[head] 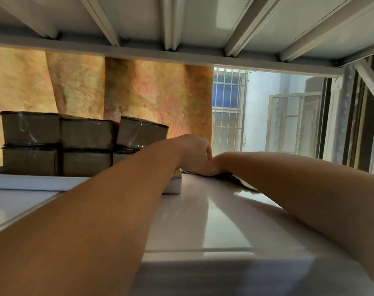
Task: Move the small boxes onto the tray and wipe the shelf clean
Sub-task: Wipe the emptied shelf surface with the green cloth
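Several brown small boxes (85, 133) wrapped in clear film stand stacked two high on a white tray (32, 182) at the left of the shelf (220, 221). Both my arms reach far in along the shelf. My left hand (194, 153) is past the tray's right corner, back toward me, with its fingers hidden. My right hand (217, 166) touches the left hand and lies on a dark cloth (235, 178) on the shelf surface. Only its wrist and heel show.
The underside of the shelf above (181, 24), with metal ribs, hangs low overhead. A patterned orange curtain (151, 92) is behind the boxes. To the right are a barred window (226, 107) and the rack's upright (335, 116).
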